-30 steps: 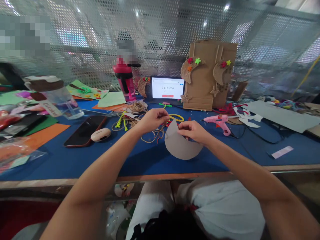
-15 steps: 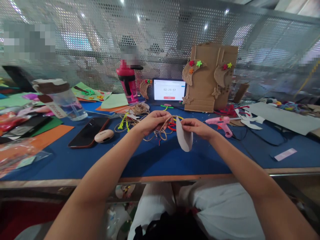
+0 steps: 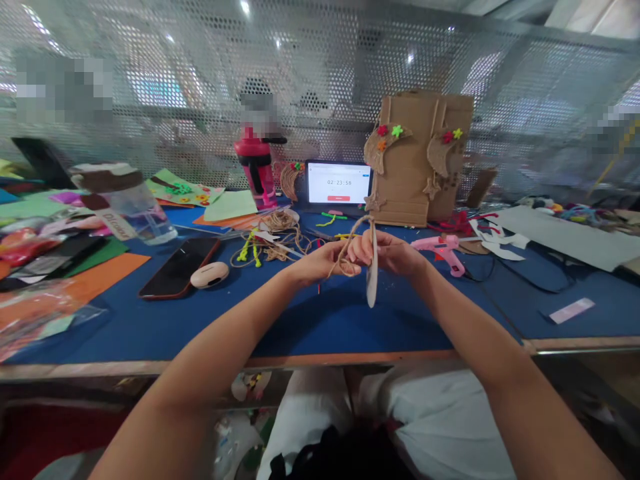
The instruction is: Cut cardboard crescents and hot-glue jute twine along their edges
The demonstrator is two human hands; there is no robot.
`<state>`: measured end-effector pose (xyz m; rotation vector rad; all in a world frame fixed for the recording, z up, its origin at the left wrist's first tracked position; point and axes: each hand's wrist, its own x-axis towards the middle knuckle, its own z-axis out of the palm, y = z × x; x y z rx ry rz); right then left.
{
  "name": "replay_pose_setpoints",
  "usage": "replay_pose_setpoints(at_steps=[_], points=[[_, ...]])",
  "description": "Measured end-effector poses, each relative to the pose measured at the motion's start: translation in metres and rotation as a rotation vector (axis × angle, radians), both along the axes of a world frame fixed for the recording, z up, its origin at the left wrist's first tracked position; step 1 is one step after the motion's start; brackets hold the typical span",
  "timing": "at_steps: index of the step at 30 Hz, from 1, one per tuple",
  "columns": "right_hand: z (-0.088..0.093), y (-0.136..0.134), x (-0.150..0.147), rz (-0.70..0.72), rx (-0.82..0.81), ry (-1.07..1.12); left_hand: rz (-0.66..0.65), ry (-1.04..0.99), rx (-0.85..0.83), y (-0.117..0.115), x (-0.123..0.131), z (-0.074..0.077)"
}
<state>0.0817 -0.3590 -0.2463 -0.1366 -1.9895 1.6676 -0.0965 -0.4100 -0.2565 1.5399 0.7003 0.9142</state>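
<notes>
My left hand [image 3: 325, 261] is closed on a loop of brown twine [image 3: 352, 233], which rises and bends over toward the top of a pale flat cutout [image 3: 372, 287]. My right hand [image 3: 400, 255] pinches that cutout, now almost edge-on to me. The fingers of both hands meet close together around it, so I cannot tell exactly where the twine touches the piece. Just to the right lies a pink glue gun [image 3: 443, 250]. Behind my left hand is a tangle of twine [image 3: 280, 223] with yellow-green strips [image 3: 245, 247].
A phone [image 3: 180, 268] and a beige oval case [image 3: 210, 275] lie left, near a clear bottle [image 3: 145, 213]. At the back stand a pink bottle [image 3: 255, 173], a timer screen [image 3: 339, 181] and a cardboard panel [image 3: 420, 153] with twine moons. White scraps [image 3: 500, 243] lie right.
The pale cutout has turned from showing its face to nearly edge-on. My left hand has come right and slightly down, bringing the twine against or close to the cutout.
</notes>
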Motion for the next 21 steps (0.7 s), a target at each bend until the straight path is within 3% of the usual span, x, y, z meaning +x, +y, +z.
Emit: replay_pose_setpoints(at_steps=[4,8,12,18,21], points=[[0.001,-0.002,-0.001,0.002,-0.009,0.002,0.045,0.1,0.094,-0.002,0.006,-0.003],[0.002,-0.006,0.002,-0.081,-0.042,0.007,0.123,0.249,0.25,0.003,0.004,-0.008],[-0.003,0.003,0.008,-0.276,-0.113,0.043,0.188,0.363,0.325,0.009,-0.009,-0.004],[-0.019,0.031,0.02,-0.609,-0.179,0.022,0.534,0.551,0.505,0.015,-0.027,0.007],[-0.027,0.032,0.017,-0.7,-0.165,-0.024,0.621,0.641,0.584,0.019,-0.031,0.006]])
